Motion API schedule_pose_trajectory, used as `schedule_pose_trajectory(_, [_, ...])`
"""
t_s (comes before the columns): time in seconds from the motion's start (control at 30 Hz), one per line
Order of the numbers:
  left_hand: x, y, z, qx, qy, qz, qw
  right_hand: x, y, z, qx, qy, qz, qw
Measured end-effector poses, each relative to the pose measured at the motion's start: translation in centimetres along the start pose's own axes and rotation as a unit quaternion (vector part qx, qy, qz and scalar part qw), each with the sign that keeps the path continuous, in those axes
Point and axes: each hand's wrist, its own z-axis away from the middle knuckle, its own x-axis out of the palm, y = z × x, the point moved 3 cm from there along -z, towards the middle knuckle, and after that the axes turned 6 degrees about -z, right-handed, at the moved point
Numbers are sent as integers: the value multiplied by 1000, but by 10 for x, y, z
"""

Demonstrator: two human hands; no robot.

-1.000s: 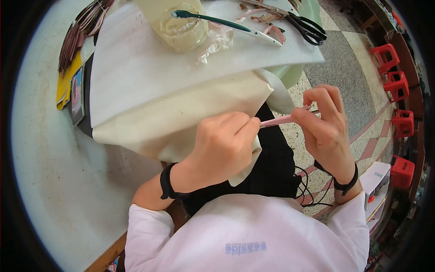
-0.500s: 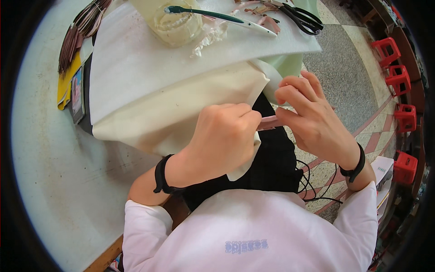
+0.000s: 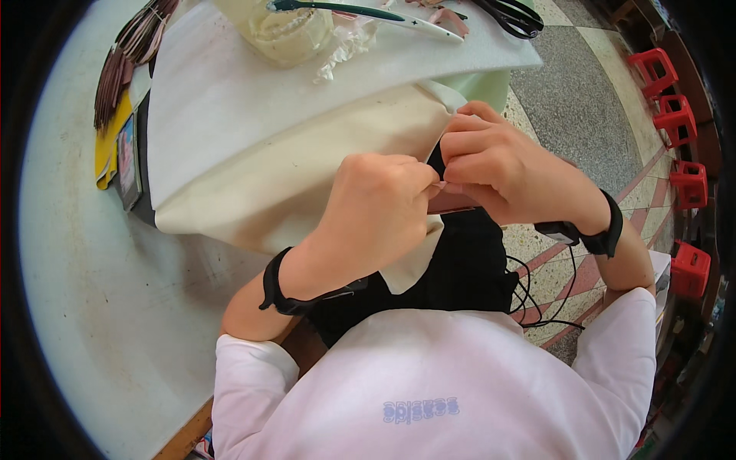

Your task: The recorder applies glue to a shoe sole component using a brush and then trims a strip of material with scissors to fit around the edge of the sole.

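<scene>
Above my lap, both hands pinch a thin, flat pinkish-brown piece [image 3: 454, 202], perhaps a leather strip. My left hand [image 3: 379, 211] is closed, with thumb and forefinger gripping the piece's upper edge. Close against it, my right hand [image 3: 510, 169] also pinches that edge, its fingers curled. Much of the piece is hidden behind the fingers. Beneath and left of the hands, a cream sheet [image 3: 307, 153] drapes off a white foam sheet [image 3: 222, 115]. On the foam stand a jar of pale paste [image 3: 287, 34], with a green and white toothbrush [image 3: 345, 10] lying across it.
Black-handled scissors [image 3: 515, 17] and pinkish scraps [image 3: 448, 21] lie at the far right of the foam. Bundled brown strips [image 3: 110, 98], a yellow packet [image 3: 107, 153] and a phone-like object [image 3: 130, 161] sit left. Red stools [image 3: 690, 184] line the right; black cords [image 3: 529, 295] hang near my lap.
My right hand has turned and come in toward the left, so the fingertips now meet at the piece. More of the piece's flat face shows below them.
</scene>
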Motion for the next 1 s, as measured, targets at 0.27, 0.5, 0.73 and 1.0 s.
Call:
schedule_pose_trajectory(0.27, [6, -16, 15, -95, 3, 85, 992, -14, 11, 9, 30, -74, 14, 997])
schedule_pose_trajectory(0.5, [6, -17, 20, -164, -71, 137, 974, -18, 14, 11, 68, -126, -11, 990])
schedule_pose_trajectory(0.73, [30, 0, 9, -79, -39, 44, 995, -17, 0, -9, 49, -157, 35, 986])
schedule_pose_trajectory(1.0, [29, -13, 4, -92, -32, 122, 988, -14, 10, -11, 35, -145, 33, 988])
